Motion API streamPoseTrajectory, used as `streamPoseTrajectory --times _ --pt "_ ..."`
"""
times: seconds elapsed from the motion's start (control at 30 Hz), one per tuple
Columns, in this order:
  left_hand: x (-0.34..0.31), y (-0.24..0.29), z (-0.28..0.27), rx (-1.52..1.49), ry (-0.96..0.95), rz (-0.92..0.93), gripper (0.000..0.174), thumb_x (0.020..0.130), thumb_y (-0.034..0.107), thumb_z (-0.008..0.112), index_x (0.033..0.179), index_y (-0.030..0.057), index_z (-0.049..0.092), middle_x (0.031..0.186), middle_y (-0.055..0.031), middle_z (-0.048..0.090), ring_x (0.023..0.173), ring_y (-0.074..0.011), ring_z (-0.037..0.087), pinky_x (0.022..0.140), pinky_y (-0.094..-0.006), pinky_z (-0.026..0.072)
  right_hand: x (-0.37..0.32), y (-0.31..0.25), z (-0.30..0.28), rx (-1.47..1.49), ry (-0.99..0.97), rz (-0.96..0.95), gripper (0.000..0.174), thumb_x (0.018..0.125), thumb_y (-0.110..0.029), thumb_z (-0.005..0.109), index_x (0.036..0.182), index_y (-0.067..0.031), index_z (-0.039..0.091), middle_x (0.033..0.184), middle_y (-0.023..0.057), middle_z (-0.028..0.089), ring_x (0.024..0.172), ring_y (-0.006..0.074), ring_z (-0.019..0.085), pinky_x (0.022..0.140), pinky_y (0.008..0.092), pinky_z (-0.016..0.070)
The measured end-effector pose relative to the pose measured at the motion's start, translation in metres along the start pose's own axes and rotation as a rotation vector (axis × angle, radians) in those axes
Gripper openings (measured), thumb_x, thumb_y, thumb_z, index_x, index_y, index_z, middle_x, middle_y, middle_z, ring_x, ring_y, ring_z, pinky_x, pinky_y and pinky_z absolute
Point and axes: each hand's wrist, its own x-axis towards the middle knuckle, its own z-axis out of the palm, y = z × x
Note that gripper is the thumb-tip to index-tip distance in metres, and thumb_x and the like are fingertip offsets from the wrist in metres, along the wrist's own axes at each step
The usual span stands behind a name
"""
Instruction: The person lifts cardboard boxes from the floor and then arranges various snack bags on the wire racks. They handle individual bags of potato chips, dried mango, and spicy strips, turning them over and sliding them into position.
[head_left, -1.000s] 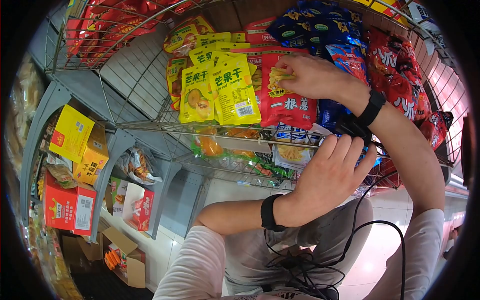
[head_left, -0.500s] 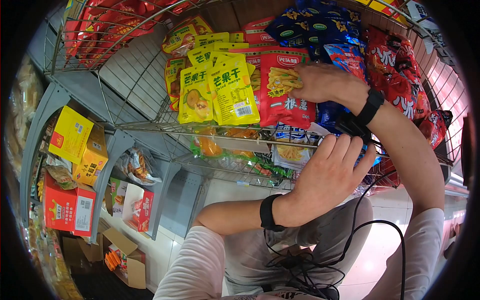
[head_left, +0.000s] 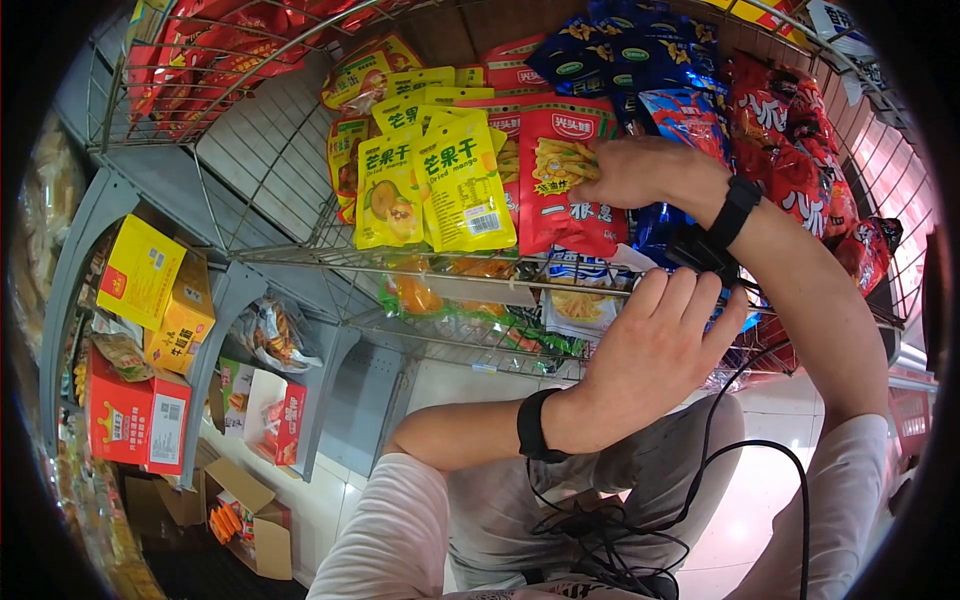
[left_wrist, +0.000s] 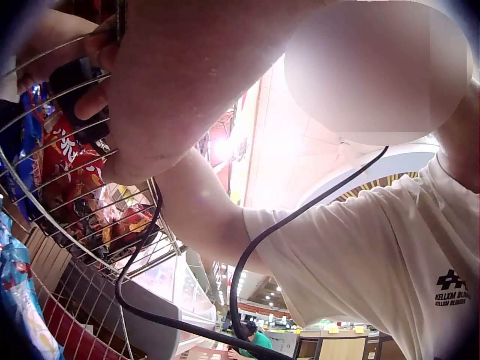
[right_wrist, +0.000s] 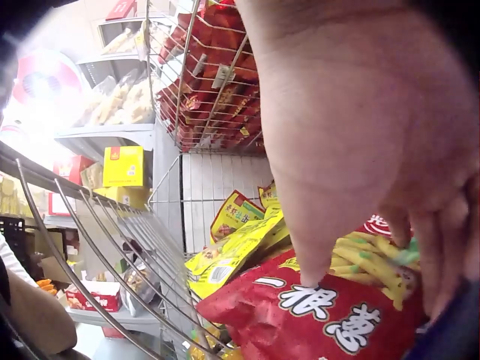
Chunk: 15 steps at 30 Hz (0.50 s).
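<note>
My right hand (head_left: 655,172) lies over the right part of a red snack bag (head_left: 545,215) with a picture of yellow sticks. In the right wrist view the thumb (right_wrist: 311,259) touches the bag's front, and the fingers reach down along its printed face. Lower, my left hand (head_left: 650,360) rests at the front rail of the wire basket (head_left: 450,268), fingers curled over it, close to the black device (head_left: 700,250) on my right wrist. Yellow dried mango bags (head_left: 465,185) stand left of the red bag; blue bags (head_left: 640,60) lie behind it.
Red bags (head_left: 790,150) fill the basket's right end. Another wire basket with red packets (head_left: 215,70) is at upper left. Grey shelves with a yellow box (head_left: 140,270) and red box (head_left: 135,405) stand left. A black cable (head_left: 790,450) hangs over my lap.
My right hand has shifted right across the red bag, uncovering its logo and more of its picture. The bag stays about in place. My left hand keeps its position at the rail.
</note>
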Motion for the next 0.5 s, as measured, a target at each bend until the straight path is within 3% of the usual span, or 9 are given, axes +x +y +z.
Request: streamPoseTrajectory --times 0.17,0.3,0.37,0.4,0.47,0.5 --pt "0.0 -0.001 0.001 -0.007 0.006 0.002 0.039 0.076 0.019 0.066 0.113 0.006 0.066 0.086 -0.0042 0.048 0.079 -0.0187 0.048 0.069 -0.0333 0.0373 0.005 0.003 0.004 -0.028 0.012 0.008 0.08 0.091 -0.063 0.06 0.137 0.0023 0.054 0.121 0.0254 0.069 0.122 0.0388 0.062 0.112 0.0465 0.0404" --pt "0.0 0.0 0.001 -0.015 0.006 0.002 0.04 0.075 0.018 0.066 0.114 0.0061 0.066 0.085 -0.0041 0.047 0.079 -0.0187 0.047 0.068 -0.0332 0.037 0.005 0.004 0.005 0.019 0.045 -0.011 0.081 0.091 -0.061 0.061 0.141 0.0023 0.05 0.12 0.0257 0.069 0.12 0.0384 0.064 0.107 0.0471 0.0446" --pt "0.0 0.0 0.0 -0.013 -0.001 0.003 0.04 0.076 0.019 0.066 0.114 0.0061 0.066 0.085 -0.0041 0.047 0.079 -0.0188 0.047 0.068 -0.0332 0.0369 -0.002 0.001 -0.003 0.148 -0.006 -0.022 0.081 0.091 -0.058 0.063 0.143 0.0022 0.048 0.119 0.0258 0.069 0.103 0.0377 0.071 0.095 0.0472 0.0522" --pt "0.0 0.0 0.0 -0.011 -0.007 0.004 0.04 0.076 0.019 0.066 0.114 0.0061 0.066 0.085 -0.0041 0.047 0.079 -0.0188 0.047 0.068 -0.0333 0.0368 0.002 0.003 0.001 0.148 -0.006 -0.021 0.081 0.091 -0.058 0.063 0.143 0.0022 0.048 0.119 0.0258 0.069 0.103 0.0377 0.071 0.095 0.0472 0.0522" --pt "0.0 0.0 0.001 -0.005 -0.01 0.008 0.04 0.076 0.019 0.066 0.114 0.0061 0.066 0.085 -0.004 0.047 0.079 -0.0188 0.047 0.068 -0.0333 0.0366 0.013 0.009 0.01 0.126 0.186 -0.093 0.082 0.09 -0.055 0.065 0.146 0.0019 0.045 0.115 0.0237 0.071 0.081 0.0329 0.074 0.077 0.0448 0.0567" --pt "0.0 0.0 0.001 0.0 -0.013 0.011 0.041 0.076 0.019 0.066 0.114 0.0061 0.066 0.085 -0.0039 0.047 0.079 -0.0188 0.047 0.068 -0.0333 0.0364 0.012 0.008 0.009 0.126 0.186 -0.093 0.082 0.09 -0.055 0.065 0.146 0.0019 0.045 0.115 0.0237 0.071 0.081 0.0329 0.074 0.077 0.0448 0.0567"
